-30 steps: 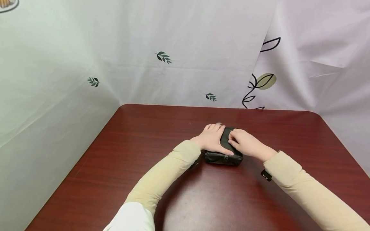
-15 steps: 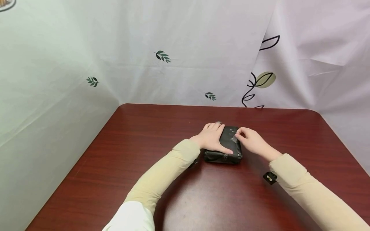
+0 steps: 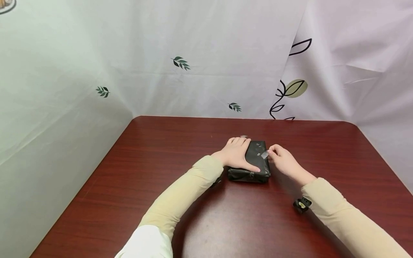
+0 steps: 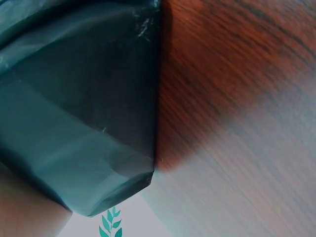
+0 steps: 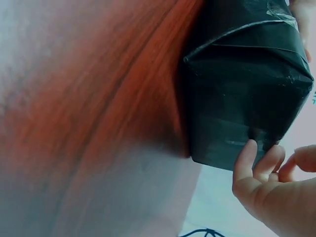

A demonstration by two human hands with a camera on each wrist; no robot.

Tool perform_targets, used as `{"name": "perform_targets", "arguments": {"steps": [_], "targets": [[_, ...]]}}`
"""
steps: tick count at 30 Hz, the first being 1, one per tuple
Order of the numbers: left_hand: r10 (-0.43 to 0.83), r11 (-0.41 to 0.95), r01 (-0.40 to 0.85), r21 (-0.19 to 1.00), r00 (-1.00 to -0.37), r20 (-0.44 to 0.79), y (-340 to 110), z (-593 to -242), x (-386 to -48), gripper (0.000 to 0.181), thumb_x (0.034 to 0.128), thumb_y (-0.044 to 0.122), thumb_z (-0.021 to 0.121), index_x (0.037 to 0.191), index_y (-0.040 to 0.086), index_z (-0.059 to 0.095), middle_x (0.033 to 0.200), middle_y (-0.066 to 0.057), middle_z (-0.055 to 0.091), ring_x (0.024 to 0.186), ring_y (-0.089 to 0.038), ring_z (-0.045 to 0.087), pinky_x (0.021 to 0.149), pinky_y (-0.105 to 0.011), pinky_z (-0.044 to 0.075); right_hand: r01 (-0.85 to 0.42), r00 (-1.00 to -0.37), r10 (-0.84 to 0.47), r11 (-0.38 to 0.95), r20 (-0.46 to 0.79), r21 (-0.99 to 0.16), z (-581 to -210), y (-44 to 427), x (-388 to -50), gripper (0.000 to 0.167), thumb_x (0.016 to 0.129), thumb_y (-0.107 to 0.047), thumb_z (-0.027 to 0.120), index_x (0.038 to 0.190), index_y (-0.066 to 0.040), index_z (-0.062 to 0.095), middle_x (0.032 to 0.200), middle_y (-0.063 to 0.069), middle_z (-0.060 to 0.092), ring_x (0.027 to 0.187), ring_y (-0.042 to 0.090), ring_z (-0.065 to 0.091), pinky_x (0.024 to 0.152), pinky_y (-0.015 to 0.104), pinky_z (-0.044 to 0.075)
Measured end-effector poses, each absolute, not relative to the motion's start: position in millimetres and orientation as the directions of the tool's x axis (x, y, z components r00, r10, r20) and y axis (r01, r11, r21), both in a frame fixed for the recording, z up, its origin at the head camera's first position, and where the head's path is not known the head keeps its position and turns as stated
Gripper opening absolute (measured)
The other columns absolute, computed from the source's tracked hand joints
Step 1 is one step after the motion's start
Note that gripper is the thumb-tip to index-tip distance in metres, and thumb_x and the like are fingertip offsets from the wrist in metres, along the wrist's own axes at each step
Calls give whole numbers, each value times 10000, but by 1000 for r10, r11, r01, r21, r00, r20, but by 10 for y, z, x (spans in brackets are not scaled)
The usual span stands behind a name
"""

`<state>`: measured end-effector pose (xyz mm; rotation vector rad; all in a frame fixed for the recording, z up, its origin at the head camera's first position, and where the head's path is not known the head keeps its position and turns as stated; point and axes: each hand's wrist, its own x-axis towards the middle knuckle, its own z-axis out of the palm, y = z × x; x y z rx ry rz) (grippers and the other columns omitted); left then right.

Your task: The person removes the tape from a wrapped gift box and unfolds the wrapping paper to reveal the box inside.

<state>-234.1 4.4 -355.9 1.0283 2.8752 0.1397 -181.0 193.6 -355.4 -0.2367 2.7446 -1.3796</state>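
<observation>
Lying on the glossy red-brown wood-grained tabletop (image 3: 258, 215), the black wrapped rectangular package (image 3: 257, 158) sits under the left hand (image 3: 237, 154), which is spread over the package's left part, thumb toward its near edge; beside the package's right edge, the right hand (image 3: 284, 161) pinches a small translucent strip (image 3: 265, 154); beyond the package hangs a white leaf-printed cloth (image 3: 206, 93)

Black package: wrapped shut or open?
Shut where visible: black wrapping covers its top and near end; no contents show. The left hand rests on it; underside hidden.
</observation>
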Motion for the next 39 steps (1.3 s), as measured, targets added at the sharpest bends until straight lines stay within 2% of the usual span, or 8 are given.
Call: {"name": "perform_targets", "arguments": {"steps": [5, 9, 12, 19, 24, 39], "targets": [[634, 771, 627, 116, -772, -46, 51, -3558, -2340, 1122, 675, 782, 598, 1477, 66, 277, 1472, -84, 350, 1357, -208, 316, 1104, -392, 231, -64, -991, -137, 474, -2, -878, -3593, 1950, -1814, 140, 1003, -16, 369, 937, 86, 438, 931, 155, 539, 801, 27, 560, 830, 314, 535], [632, 772, 624, 119, -773, -45, 54, -3553, -2340, 1122, 671, 779, 604, 1477, 69, 278, 1471, -76, 351, 1354, -205, 318, 1104, -389, 229, -22, -987, -157, 328, -32, -944, -3618, 2002, -1825, 145, 1002, 9, 317, 917, 72, 417, 923, 73, 513, 765, -56, 507, 779, 175, 504], [633, 772, 625, 117, -773, -41, 54, -3555, -2348, 1121, 669, 781, 604, 1474, 71, 282, 1468, -74, 354, 1355, -205, 318, 1104, -389, 229, 8, -982, -184, 228, -51, -974, -3634, 2049, -1831, 159, 1006, 1, 292, 906, 35, 410, 906, 1, 508, 772, -58, 529, 756, 131, 485], [633, 771, 625, 123, -773, -40, 47, -3564, -2354, 1108, 677, 779, 598, 1472, 75, 283, 1468, -81, 352, 1361, -207, 312, 1106, -389, 223, 78, -966, -243, 31, -83, -996, -3674, 2121, -1840, 180, 1026, -41, 270, 922, -23, 416, 856, -95, 570, 790, -24, 574, 762, 134, 495], [629, 775, 621, 119, -777, -42, 45, -3564, -2362, 1117, 676, 777, 602, 1478, 72, 274, 1471, -85, 347, 1355, -209, 313, 1105, -395, 224, 151, -956, -267, -100, -120, -983, -3677, 2151, -1833, 218, 1026, -42, 262, 886, -58, 428, 853, -71, 592, 801, 21, 592, 771, 159, 507], [635, 771, 628, 108, -771, -52, 56, -3551, -2341, 1102, 686, 781, 586, 1475, 77, 276, 1465, -71, 355, 1361, -204, 313, 1109, -383, 224, 386, -883, -386, -274, -267, -881, -3685, 2267, -1799, 255, 1027, -74, 243, 854, -42, 426, 922, 26, 615, 873, 87, 636, 795, 233, 530]]}}
